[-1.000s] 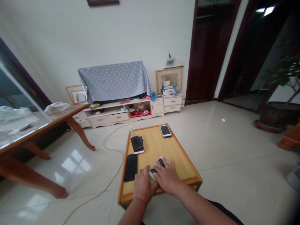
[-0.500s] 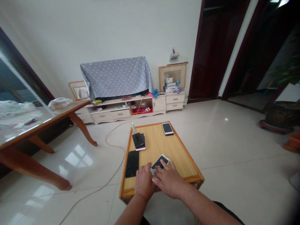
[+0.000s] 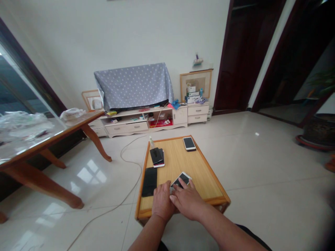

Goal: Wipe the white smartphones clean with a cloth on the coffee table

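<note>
Both hands down on a white-edged phone (image 3: 183, 178) at the near end of the tabletop (image 3: 180, 162).
Presses the right hand (image 3: 187, 200) down with fingers (image 3: 180, 186) stretched flat across the screen, closed on nothing; tucks the left hand (image 3: 162, 202) against the near corner, grip impossible to tell. Keeps the white-edged phone askew on the wood, near end covered; black phone (image 3: 149, 176) just left, stack of phones (image 3: 157, 157) and small bottle (image 3: 151, 141) beyond.

Soft daylight comes from the window (image 3: 10, 87) at the left (it looks bright) and makes white glare patches on the glossy floor (image 3: 89, 172). The left hand (image 3: 162, 202) and right hand (image 3: 187, 200) are sharp, shadows weak. Edges bend; the lower right corner is dim, blurred.
</note>
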Tool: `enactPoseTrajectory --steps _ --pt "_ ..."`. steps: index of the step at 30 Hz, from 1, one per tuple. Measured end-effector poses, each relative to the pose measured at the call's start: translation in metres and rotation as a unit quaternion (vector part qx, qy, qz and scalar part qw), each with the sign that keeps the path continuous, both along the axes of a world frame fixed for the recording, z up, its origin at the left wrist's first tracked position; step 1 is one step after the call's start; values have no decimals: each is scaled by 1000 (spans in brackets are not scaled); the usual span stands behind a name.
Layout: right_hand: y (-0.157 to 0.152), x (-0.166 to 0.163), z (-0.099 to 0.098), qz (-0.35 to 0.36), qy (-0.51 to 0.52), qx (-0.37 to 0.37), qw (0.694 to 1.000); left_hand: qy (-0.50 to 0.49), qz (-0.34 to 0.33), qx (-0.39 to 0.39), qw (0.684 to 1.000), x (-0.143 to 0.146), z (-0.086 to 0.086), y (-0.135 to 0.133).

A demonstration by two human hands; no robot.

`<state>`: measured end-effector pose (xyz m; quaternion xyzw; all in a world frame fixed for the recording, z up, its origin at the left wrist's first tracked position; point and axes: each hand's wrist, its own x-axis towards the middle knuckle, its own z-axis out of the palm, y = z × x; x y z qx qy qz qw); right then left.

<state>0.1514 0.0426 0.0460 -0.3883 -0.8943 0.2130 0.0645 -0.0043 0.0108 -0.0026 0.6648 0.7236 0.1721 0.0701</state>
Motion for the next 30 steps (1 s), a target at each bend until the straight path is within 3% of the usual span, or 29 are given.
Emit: enactPoseTrajectory --steps 4,9,15,17,22,27,30 --pt "1 -8 1 -2 13 -12 1000 2 3 -7 1000 0 0 0" --pt "-2 16 -4 13 16 -29 999 16 -2 3 1000 1 0 0" --pt "23 38 -8 -148 -26 -27 988 23 5 23 999 5 3 -1" --pt "18 34 -9 -142 -26 -19 989 19 2 27 999 4 3 -1" --pt "0 24 -12 -46 13 -32 998 18 -7 12 1000 2 2 -1" --pt "17 29 -11 -178 -30 -20 983 14 4 27 1000 6 6 -2" --pt "8 22 -15 -152 -22 -17 988 2 -1 32 999 5 6 -2"
